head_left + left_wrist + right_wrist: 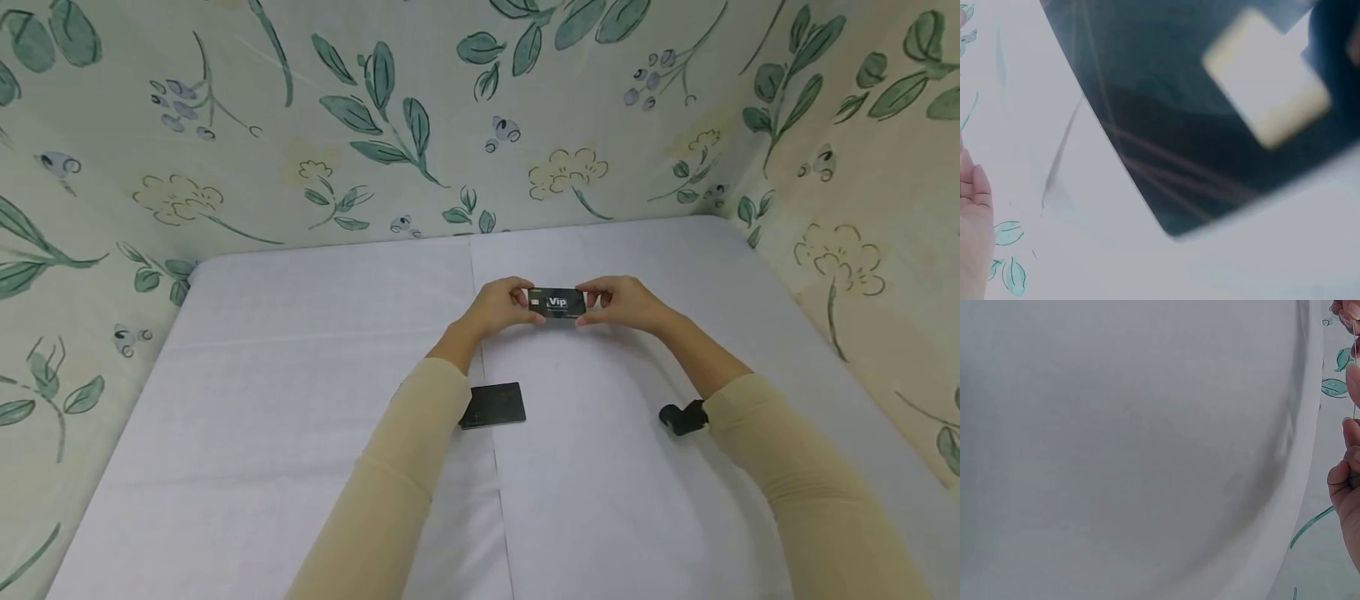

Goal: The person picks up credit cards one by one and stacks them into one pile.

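In the head view, a black bank-type card (557, 303) printed "Vip" is held up level over the far half of the table, its printed face toward me. My left hand (501, 305) pinches its left end between thumb and fingers. The right hand (626, 303) pinches the right end. At the right edge of the right wrist view, the right hand (1349, 481) shows beside the card's thin edge. Part of the left hand (974, 219) appears at the left of its wrist view.
A flat black rectangular item (497, 404) lies on the white-covered table (300, 417), partly hidden by the left sleeve. A small black device (684, 418) sits at the right cuff. Leaf-patterned fabric (420, 125) stands behind and beside the table. A dark slab (1166, 181) fills much of the left wrist view.
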`<action>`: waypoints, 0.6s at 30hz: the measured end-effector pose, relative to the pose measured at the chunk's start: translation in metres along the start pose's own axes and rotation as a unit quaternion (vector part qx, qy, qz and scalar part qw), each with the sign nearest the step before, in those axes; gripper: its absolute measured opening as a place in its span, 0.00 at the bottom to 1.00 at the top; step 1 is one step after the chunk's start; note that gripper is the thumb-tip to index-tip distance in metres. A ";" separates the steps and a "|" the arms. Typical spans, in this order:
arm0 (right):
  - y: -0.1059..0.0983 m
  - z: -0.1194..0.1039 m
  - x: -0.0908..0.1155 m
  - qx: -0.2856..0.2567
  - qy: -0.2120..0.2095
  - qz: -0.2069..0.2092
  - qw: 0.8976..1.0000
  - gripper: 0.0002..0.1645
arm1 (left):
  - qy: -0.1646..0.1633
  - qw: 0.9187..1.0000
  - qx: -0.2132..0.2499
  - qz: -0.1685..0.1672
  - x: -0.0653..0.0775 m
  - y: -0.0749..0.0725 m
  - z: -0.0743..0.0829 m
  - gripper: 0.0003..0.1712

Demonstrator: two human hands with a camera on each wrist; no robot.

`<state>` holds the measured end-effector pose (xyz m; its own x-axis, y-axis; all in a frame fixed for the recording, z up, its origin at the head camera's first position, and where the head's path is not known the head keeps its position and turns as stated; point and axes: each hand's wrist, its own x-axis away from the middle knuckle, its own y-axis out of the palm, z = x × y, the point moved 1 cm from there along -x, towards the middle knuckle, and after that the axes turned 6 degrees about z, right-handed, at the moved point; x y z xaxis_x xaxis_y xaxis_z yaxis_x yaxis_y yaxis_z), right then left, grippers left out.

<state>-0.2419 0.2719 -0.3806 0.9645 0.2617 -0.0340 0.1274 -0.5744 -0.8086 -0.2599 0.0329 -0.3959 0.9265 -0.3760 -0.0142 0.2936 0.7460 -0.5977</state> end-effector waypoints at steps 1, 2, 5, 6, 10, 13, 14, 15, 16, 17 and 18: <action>-0.001 -0.001 0.000 0.005 -0.004 0.000 1.000 0.39 | 0.004 1.000 0.001 0.000 0.001 -0.001 0.000 0.39; -0.002 -0.003 0.000 0.008 -0.005 0.001 1.000 0.39 | 0.008 1.000 0.000 -0.001 0.001 -0.003 0.000 0.40; -0.003 -0.006 -0.001 0.012 -0.016 0.004 1.000 0.38 | 0.026 1.000 -0.010 0.001 0.003 -0.008 -0.002 0.39; -0.004 -0.008 0.000 0.013 -0.020 0.003 1.000 0.38 | 0.030 0.999 -0.014 0.002 0.004 -0.010 -0.002 0.39; -0.005 -0.015 0.000 0.011 -0.028 0.002 1.000 0.36 | 0.051 0.998 -0.030 0.006 0.006 -0.016 -0.005 0.38; -0.005 -0.020 -0.001 0.014 -0.038 0.000 0.999 0.35 | 0.057 0.998 -0.035 0.008 0.008 -0.020 -0.007 0.38; -0.006 -0.023 -0.001 0.016 -0.043 -0.002 0.999 0.35 | 0.059 0.997 -0.038 0.007 0.008 -0.021 -0.007 0.38; -0.006 -0.024 -0.001 0.018 -0.048 -0.005 0.999 0.35 | 0.060 0.997 -0.041 0.006 0.009 -0.023 -0.008 0.38; -0.006 -0.027 -0.001 0.021 -0.054 -0.007 0.998 0.35 | 0.059 0.997 -0.042 0.004 0.010 -0.024 -0.008 0.38; -0.006 -0.029 -0.001 0.022 -0.058 -0.010 0.998 0.35 | 0.058 0.997 -0.044 0.002 0.011 -0.026 -0.008 0.38; -0.006 -0.031 -0.001 0.025 -0.064 -0.013 0.998 0.35 | 0.056 0.997 -0.046 0.001 0.012 -0.028 -0.008 0.39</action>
<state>-0.2368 0.2507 -0.3578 0.9235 0.3741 -0.0851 0.1365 -0.5276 -0.8384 -0.2586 0.0029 -0.3860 0.8933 -0.4376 -0.1027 0.2637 0.6953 -0.6686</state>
